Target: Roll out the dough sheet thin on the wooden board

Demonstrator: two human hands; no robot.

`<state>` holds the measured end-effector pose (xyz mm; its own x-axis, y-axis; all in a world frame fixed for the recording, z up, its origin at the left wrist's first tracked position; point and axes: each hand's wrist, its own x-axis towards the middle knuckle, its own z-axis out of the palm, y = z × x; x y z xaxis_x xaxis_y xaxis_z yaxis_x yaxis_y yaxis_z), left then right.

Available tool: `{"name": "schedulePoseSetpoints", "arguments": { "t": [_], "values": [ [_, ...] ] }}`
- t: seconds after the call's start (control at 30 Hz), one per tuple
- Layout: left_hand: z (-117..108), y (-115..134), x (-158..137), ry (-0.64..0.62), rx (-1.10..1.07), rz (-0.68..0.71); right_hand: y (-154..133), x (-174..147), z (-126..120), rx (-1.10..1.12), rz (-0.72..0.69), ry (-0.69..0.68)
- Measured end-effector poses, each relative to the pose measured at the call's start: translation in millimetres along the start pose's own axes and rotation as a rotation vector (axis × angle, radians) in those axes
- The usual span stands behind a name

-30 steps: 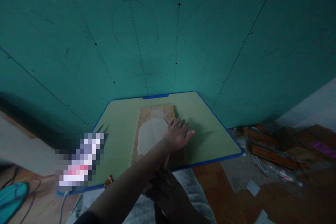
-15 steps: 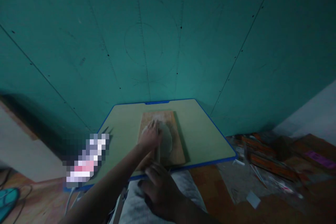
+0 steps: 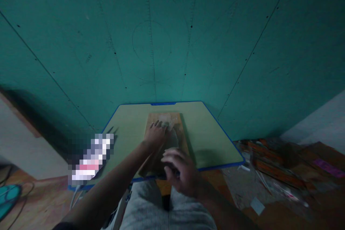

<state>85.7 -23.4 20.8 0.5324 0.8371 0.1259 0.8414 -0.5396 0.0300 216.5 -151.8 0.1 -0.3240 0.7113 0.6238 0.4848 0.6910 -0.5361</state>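
Note:
A wooden board rests on the pale, blue-edged table, with a flat sheet of what looks like dough on it. My left hand lies on the sheet's left side, fingers stretched forward and slightly apart. The palm hides part of the sheet. Over the near right part of the board hovers my right hand, its fingers bent and the thumb apart from them. Nothing can be made out in its grasp. White dusting shows at the board's far end.
The table stands against a green wall. A blurred-out object with a cable sits at the table's left edge. Wood pieces and wrapping litter the floor at right; a teal object lies at lower left.
My right hand has moved right and forward from the board's near edge. A thin stick seen between my hands earlier no longer shows. My left hand has flattened out more.

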Motion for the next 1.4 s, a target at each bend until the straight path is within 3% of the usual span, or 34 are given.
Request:
{"name": "schedulePoseSetpoints", "arguments": {
  "t": [0.13, 0.23, 0.37, 0.5, 0.63, 0.8, 0.97, 1.13, 1.4],
  "values": [
    [-16.8, -7.6, -29.3, -0.021, 0.021, -0.066, 37.0, 20.4, -42.0, -0.052, 0.149, 0.186],
    [-22.1, -16.7, -70.7, -0.112, 0.05, -0.213, 65.7, 44.9, -50.3, -0.074, 0.231, 0.144],
    [-20.1, -29.1, -108.7, -0.321, -0.038, -0.231, 87.9, 90.6, -29.6, -0.123, 0.247, 0.024],
    [-15.2, -38.0, -125.8, -0.361, -0.159, -0.254, 93.9, 129.4, 5.3, -0.207, 0.231, -0.135],
    [-10.3, -43.2, -143.2, -0.367, -0.149, -0.262, 92.1, 145.4, 35.7, -0.233, 0.214, -0.303],
    [-13.7, -41.2, -153.4, -0.366, -0.246, -0.307, 85.7, 151.5, 62.7, -0.255, 0.197, -0.445],
    [-7.5, -32.3, -153.9, -0.338, -0.262, -0.372, 81.1, 145.3, 70.6, -0.406, 0.262, -0.566],
    [1.5, -21.8, -157.2, -0.245, -0.384, -0.318, 77.6, 123.9, 58.0, -0.476, 0.242, -0.619],
    [7.8, -3.9, -161.2, -0.278, -0.505, -0.251, 71.0, 87.8, 25.6, -0.504, 0.112, -0.591]
  ]
}}
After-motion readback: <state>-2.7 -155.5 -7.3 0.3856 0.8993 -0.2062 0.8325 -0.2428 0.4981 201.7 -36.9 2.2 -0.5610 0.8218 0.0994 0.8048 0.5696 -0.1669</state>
